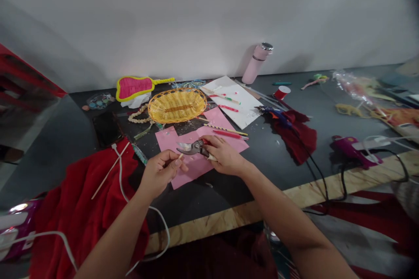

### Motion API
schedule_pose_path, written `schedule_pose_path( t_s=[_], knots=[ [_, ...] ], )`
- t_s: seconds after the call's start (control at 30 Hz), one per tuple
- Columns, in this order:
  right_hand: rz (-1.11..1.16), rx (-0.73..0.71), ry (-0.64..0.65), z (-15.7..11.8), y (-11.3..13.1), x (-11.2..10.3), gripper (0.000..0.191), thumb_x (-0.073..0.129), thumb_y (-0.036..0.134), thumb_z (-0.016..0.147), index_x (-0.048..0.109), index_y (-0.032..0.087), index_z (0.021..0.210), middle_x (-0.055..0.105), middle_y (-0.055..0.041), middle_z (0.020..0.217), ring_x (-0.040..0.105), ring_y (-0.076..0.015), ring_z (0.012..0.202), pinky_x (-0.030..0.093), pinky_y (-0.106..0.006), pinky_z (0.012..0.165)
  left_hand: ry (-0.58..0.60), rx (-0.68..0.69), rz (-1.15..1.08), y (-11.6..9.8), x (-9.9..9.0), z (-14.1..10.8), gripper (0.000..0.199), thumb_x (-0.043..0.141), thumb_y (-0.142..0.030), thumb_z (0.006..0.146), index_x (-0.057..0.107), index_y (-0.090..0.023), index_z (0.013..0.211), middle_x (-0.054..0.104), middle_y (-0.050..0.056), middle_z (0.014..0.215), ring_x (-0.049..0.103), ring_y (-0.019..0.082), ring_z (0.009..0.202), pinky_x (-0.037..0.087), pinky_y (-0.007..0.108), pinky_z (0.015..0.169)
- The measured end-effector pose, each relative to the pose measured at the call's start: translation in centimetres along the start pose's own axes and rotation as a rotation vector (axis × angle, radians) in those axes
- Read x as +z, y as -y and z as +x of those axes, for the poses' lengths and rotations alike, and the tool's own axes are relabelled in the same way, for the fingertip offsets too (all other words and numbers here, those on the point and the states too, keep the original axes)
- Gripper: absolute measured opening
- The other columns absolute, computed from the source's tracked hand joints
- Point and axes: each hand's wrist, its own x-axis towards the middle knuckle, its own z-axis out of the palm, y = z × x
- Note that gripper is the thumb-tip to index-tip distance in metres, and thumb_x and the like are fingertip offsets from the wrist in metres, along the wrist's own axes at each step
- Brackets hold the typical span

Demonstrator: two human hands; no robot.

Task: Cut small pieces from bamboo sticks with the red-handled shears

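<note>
My right hand is closed round the handles of a pair of pruning shears, whose metal blades point left. In my left hand a thin pale stick is pinched between thumb and fingers, its tip beside the shears' blades. Whether the blades touch the stick I cannot tell. Beneath both hands lies pink paper with small bits scattered on it. Just beyond are a striped straw-like stick and a red pencil or pen.
Behind the paper stand a yellow wicker basket and a pink bottle. A phone and red cloth with a white cable lie left. On the right are a glue gun, dark red cloth and a purple power strip.
</note>
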Motion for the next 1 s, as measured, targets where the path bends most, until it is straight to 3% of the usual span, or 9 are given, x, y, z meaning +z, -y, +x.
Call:
schedule_pose_path(
  t_s=[0.6, 0.77, 0.9, 1.0],
  knots=[
    [-0.025, 0.039, -0.015, -0.01, 0.15, -0.12, 0.031, 0.048, 0.016, 0.080, 0.057, 0.014, 0.110, 0.047, -0.0156, 0.128, 0.046, -0.0280, 0.112, 0.042, -0.048, 0.095, -0.039, 0.061, 0.166, 0.17, -0.23, 0.04, 0.020, 0.060, -0.035, 0.082, 0.061, -0.015, 0.082, 0.069, 0.003, 0.070, 0.037, 0.005, 0.043, 0.029, 0.018, 0.041],
    [0.062, 0.003, -0.053, -0.05, 0.09, 0.20, 0.027, 0.047, 0.017, 0.083, 0.054, 0.014, 0.109, 0.051, -0.0172, 0.124, 0.049, -0.0265, 0.111, 0.042, -0.046, 0.096, -0.037, 0.060, 0.206, 0.36, -0.39, 0.12, 0.021, 0.059, -0.036, 0.083, 0.061, -0.015, 0.083, 0.070, 0.004, 0.072, 0.039, 0.006, 0.045, 0.030, 0.018, 0.043],
    [0.138, 0.076, -0.110, -0.01, 0.46, 0.50, 0.046, 0.048, 0.022, 0.086, 0.038, 0.012, 0.129, 0.054, -0.0175, 0.119, 0.053, -0.0259, 0.106, 0.046, -0.045, 0.092, -0.068, 0.052, 0.198, 0.32, -0.38, 0.22, 0.022, 0.058, -0.037, 0.083, 0.060, -0.015, 0.085, 0.070, 0.004, 0.074, 0.039, 0.007, 0.045, 0.030, 0.019, 0.043],
    [0.067, 0.134, -0.013, 0.10, 0.98, 0.44, 0.061, 0.048, 0.023, 0.086, 0.024, 0.013, 0.142, 0.051, -0.0177, 0.121, 0.050, -0.0277, 0.110, 0.044, -0.047, 0.094, -0.080, 0.037, 0.200, 0.28, -0.28, 0.32, 0.023, 0.059, -0.038, 0.082, 0.060, -0.015, 0.084, 0.068, 0.004, 0.071, 0.038, 0.007, 0.044, 0.028, 0.019, 0.043]
  ],
)
